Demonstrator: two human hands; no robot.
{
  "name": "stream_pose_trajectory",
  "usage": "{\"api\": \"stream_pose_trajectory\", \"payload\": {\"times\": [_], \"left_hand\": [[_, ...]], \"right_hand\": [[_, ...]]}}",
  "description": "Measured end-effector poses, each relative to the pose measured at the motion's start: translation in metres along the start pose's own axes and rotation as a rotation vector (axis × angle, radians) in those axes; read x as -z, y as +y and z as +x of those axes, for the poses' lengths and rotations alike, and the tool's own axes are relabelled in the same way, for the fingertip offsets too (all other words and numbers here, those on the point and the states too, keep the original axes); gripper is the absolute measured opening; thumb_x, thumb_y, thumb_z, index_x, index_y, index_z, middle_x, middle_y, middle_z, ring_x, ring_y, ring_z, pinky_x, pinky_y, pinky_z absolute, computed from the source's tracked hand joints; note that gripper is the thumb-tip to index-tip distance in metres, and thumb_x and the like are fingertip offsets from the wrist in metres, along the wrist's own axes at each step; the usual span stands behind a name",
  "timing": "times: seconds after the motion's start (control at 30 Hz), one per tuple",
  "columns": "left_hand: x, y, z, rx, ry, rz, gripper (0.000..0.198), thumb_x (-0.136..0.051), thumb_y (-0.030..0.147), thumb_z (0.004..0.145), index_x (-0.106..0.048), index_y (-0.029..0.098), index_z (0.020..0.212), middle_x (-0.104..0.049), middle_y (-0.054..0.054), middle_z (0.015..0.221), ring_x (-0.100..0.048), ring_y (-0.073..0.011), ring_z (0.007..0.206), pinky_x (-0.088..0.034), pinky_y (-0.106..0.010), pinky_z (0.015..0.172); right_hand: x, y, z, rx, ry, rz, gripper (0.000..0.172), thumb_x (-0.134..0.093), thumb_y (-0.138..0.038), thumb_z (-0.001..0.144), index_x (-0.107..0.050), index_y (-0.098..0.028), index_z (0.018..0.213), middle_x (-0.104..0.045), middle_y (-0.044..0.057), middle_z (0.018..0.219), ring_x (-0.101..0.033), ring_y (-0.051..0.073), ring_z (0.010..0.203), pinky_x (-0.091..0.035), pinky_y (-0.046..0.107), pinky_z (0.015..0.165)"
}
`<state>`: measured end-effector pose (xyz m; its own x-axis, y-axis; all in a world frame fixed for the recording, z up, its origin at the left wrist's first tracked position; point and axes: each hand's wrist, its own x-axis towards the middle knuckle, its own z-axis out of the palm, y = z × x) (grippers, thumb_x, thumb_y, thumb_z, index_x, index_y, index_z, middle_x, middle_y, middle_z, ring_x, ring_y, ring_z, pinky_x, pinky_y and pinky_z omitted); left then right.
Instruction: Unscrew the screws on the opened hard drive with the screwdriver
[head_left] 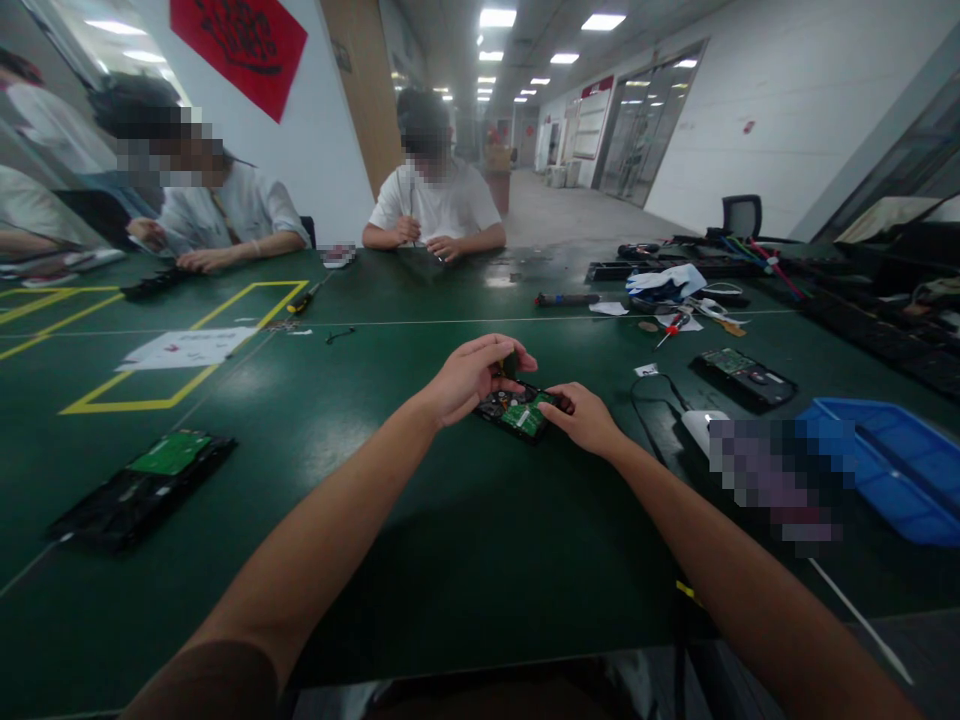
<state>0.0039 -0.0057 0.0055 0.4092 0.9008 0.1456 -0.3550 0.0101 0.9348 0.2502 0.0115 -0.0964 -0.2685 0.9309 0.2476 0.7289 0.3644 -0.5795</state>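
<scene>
Now left fingers (501,352) clasp a dark tool (511,366), right fingers (556,397) pinch the hard drive (520,416), blue tray (904,475) well right.

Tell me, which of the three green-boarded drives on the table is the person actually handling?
The middle drive, directly between the left hand and right hand. The left drive and the right drive lie untouched, apart from both hands.

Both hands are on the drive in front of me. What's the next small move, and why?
Probably lower the dark tool in the left hand onto the green board of the hard drive. The tool sits just above it, and the right hand rests on the drive's right edge, bracing it. The tip is hidden, so go slowly.
</scene>
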Motion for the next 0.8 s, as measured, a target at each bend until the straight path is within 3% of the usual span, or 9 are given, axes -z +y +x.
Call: {"api": "stream_pose_trajectory", "payload": {"times": [0.23,0.47,0.8], "left_hand": [[-0.0009,0.0032,-0.0008,-0.018,0.019,0.116,0.021,-0.064,0.035,0.091,-0.072,0.015,0.093,-0.066,-0.010,0.098,-0.062,-0.0187,0.092,-0.049,-0.024,0.060],[-0.0011,0.0042,-0.0018,-0.031,-0.035,0.118,0.021,-0.059,0.035,0.095,-0.070,0.018,0.102,-0.068,-0.009,0.093,-0.064,-0.0188,0.091,-0.051,-0.027,0.067],[-0.0011,0.0000,-0.0010,-0.052,-0.019,0.193,0.024,-0.066,0.042,0.092,-0.068,0.019,0.093,-0.068,-0.007,0.092,-0.062,-0.0159,0.084,-0.045,-0.023,0.061]], "right_hand": [[-0.0013,0.0033,0.0007,0.012,-0.007,-0.003,0.039,-0.065,-0.049,0.093,-0.071,-0.019,0.117,-0.067,0.008,0.106,-0.061,0.019,0.084,-0.048,0.032,0.075],[-0.0031,0.0054,0.0018,0.013,0.002,-0.004,0.040,-0.066,-0.048,0.092,-0.070,-0.018,0.117,-0.067,0.009,0.106,-0.061,0.019,0.083,-0.048,0.032,0.075],[-0.0027,0.0039,0.0007,0.011,-0.005,0.007,0.040,-0.066,-0.049,0.092,-0.069,-0.019,0.119,-0.067,0.009,0.109,-0.062,0.019,0.084,-0.049,0.032,0.076]]}}
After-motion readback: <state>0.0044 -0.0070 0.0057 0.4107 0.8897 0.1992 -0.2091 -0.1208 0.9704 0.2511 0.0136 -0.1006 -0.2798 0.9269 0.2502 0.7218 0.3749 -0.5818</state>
